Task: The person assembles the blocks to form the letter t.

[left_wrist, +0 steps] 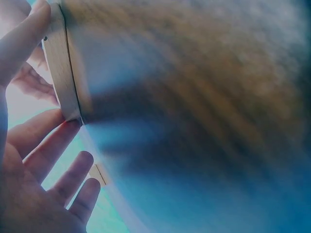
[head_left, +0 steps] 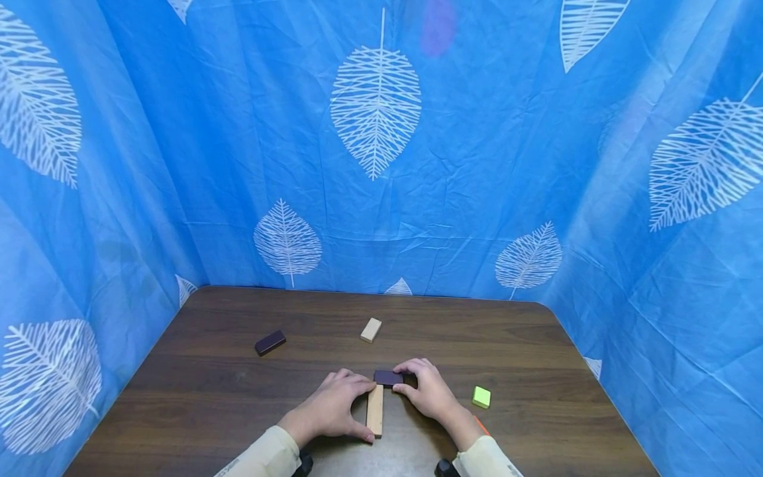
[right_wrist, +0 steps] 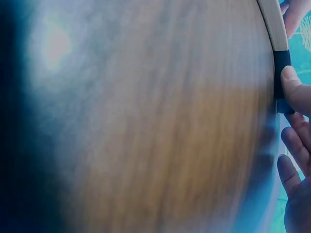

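Observation:
My left hand (head_left: pixel 338 405) grips a long light wooden block (head_left: pixel 375 414) lengthwise, thumb at its near end and fingertips at the far end. In the left wrist view this wooden block (left_wrist: pixel 62 68) spans from thumb to fingers. Opposite, my right hand (head_left: pixel 430 394) pinches a dark brown block (head_left: pixel 387 378) between thumb and fingers at its right end. The dark block lies crosswise at the far end of the light one, making a corner. Seen from the right wrist, the dark block (right_wrist: pixel 282 80) meets the light block's end, with the thumb (right_wrist: pixel 291 80) on its side.
Farther back on the brown table (head_left: pixel 208 397) lie another dark block (head_left: pixel 271 342) and a short light wooden block (head_left: pixel 371 330). A lime-green block (head_left: pixel 481 397) sits right of my right hand. An orange edge (head_left: pixel 481 425) shows beside that wrist. Blue leaf-patterned curtains (head_left: pixel 465 165) surround the table.

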A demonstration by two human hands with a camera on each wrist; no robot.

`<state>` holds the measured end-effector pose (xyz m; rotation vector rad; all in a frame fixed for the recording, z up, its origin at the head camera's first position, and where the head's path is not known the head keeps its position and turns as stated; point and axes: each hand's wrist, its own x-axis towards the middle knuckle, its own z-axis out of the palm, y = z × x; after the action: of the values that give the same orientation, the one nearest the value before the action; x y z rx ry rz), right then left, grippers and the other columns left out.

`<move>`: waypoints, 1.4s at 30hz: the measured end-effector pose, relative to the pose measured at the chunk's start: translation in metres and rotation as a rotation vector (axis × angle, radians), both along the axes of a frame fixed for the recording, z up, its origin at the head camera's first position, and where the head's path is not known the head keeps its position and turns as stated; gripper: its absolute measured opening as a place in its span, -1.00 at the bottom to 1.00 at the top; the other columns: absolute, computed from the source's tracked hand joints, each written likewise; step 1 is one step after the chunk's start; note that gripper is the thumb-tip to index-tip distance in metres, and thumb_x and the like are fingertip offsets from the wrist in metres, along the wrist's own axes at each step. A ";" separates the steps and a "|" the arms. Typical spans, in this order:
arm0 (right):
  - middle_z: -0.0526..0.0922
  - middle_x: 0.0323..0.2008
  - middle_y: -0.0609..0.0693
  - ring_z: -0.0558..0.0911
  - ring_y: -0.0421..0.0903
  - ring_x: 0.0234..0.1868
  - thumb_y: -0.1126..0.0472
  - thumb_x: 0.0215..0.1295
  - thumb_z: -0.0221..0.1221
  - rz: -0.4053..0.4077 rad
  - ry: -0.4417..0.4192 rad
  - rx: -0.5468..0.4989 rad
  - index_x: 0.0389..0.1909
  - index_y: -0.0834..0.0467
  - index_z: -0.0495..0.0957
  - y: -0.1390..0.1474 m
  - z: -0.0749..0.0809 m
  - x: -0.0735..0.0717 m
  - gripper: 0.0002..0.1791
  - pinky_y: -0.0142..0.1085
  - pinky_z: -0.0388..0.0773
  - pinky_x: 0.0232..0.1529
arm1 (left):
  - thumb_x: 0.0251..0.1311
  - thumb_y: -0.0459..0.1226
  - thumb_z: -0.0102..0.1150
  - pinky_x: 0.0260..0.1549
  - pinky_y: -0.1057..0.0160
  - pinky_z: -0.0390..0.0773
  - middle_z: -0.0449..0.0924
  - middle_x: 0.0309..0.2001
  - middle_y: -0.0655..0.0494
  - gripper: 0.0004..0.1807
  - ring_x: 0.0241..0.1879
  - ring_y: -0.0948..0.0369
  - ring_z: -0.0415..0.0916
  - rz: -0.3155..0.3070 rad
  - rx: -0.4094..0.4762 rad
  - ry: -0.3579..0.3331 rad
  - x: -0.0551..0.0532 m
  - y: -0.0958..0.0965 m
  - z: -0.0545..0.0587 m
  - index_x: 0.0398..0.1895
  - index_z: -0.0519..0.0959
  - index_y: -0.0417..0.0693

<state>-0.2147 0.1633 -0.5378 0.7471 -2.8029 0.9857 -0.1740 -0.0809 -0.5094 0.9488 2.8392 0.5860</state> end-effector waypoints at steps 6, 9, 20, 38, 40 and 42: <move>0.68 -0.07 -0.09 0.56 -0.04 0.04 0.14 0.23 0.42 -0.004 -0.012 0.009 -0.07 0.07 0.69 -0.001 0.001 0.002 -0.74 -0.02 0.45 0.11 | -0.17 0.38 0.43 0.15 0.01 0.34 0.55 0.21 0.14 0.00 0.15 0.12 0.38 -0.007 -0.007 0.003 0.000 0.000 -0.001 0.29 0.57 -0.04; 0.69 -0.10 -0.07 0.58 -0.03 0.00 0.15 0.19 0.44 -0.013 -0.021 -0.009 -0.10 0.07 0.71 -0.001 0.002 0.002 -0.74 -0.03 0.48 0.08 | -0.16 0.38 0.43 0.15 0.01 0.34 0.54 0.21 0.13 0.01 0.16 0.12 0.38 -0.007 -0.010 -0.001 -0.001 0.000 -0.002 0.30 0.56 -0.05; 0.69 -0.16 -0.10 0.60 0.01 -0.04 0.15 0.11 0.49 -0.050 -0.078 -0.030 -0.17 0.06 0.74 -0.002 0.004 -0.002 -0.74 -0.02 0.49 0.04 | -0.14 0.33 0.46 0.18 -0.03 0.33 0.55 0.20 0.14 0.00 0.16 0.12 0.39 0.008 0.026 -0.037 -0.001 0.001 -0.003 0.31 0.52 -0.07; 0.66 -0.15 -0.12 0.60 0.01 -0.01 0.17 0.10 0.50 -0.067 -0.110 -0.033 -0.18 0.05 0.74 -0.003 0.004 -0.002 -0.75 -0.01 0.48 0.07 | -0.06 0.36 0.38 0.22 -0.30 0.22 0.41 0.34 -0.05 0.07 0.30 -0.12 0.31 0.120 0.131 -0.042 -0.016 -0.025 -0.002 0.44 0.38 -0.06; 0.66 -0.14 -0.11 0.60 0.02 0.00 0.17 0.10 0.50 -0.070 -0.116 -0.032 -0.18 0.05 0.74 -0.003 0.004 -0.002 -0.74 0.00 0.47 0.08 | -0.06 0.32 0.42 0.22 -0.33 0.19 0.40 0.35 -0.07 0.05 0.31 -0.14 0.29 0.169 0.151 -0.037 -0.021 -0.034 -0.002 0.44 0.39 -0.04; 0.66 -0.14 -0.11 0.60 0.03 0.02 0.17 0.10 0.50 -0.071 -0.119 -0.031 -0.18 0.05 0.74 -0.003 0.004 -0.001 -0.75 0.01 0.47 0.09 | -0.06 0.28 0.45 0.22 -0.35 0.17 0.38 0.36 -0.09 0.02 0.32 -0.16 0.28 0.226 0.166 -0.029 -0.026 -0.044 -0.002 0.44 0.40 -0.02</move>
<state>-0.2162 0.1606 -0.5337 0.6002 -2.8838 1.0932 -0.2001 -0.1250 -0.5112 0.6355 2.9291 0.8622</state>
